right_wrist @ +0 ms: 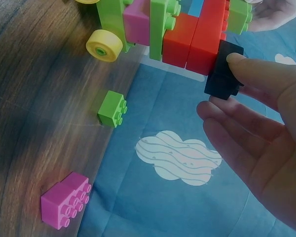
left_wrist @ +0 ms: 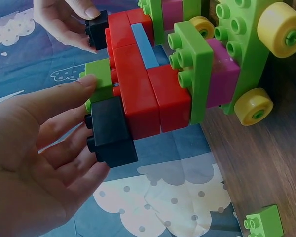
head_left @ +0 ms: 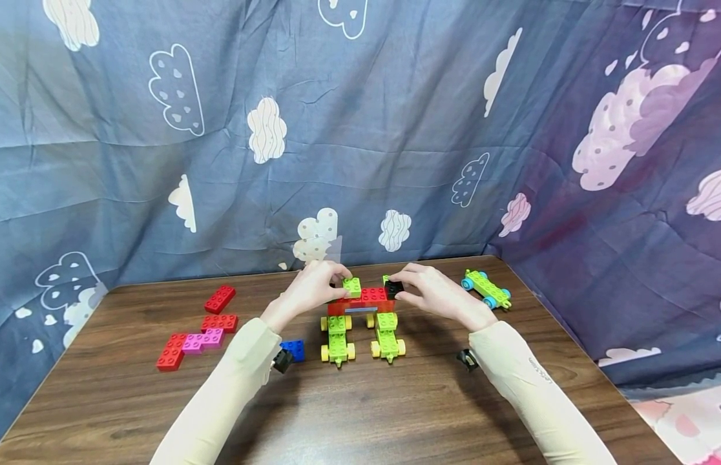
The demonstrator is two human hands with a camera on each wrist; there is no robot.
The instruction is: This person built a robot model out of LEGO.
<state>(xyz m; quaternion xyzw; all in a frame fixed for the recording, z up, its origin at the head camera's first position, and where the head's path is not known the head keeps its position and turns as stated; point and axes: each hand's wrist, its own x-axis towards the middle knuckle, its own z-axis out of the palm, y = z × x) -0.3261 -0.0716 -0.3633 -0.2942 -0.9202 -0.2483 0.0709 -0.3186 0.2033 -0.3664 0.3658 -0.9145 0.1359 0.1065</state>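
Note:
A bridge of red bricks (head_left: 372,295), with a blue strip (left_wrist: 145,45) along its underside, spans two lime-green wheeled bases (head_left: 337,337) with yellow wheels. Pink bricks (left_wrist: 222,71) and green bricks form the legs. My left hand (head_left: 316,286) pinches a green brick (left_wrist: 98,79) on top of the red bricks, thumb pressed to its side. Right beside that, a black brick (left_wrist: 111,131) sits at the bridge's left end, against my left fingers. My right hand (head_left: 429,290) pinches another black brick (right_wrist: 224,69) at the right end, thumb on its face.
Red bricks (head_left: 219,299) and joined pink bricks (head_left: 203,340) lie on the left. A blue brick (head_left: 293,349) is by my left sleeve. One green base with blue wheels (head_left: 486,288) stands right. Behind the bridge are a loose green brick (right_wrist: 111,109) and pink brick (right_wrist: 64,200).

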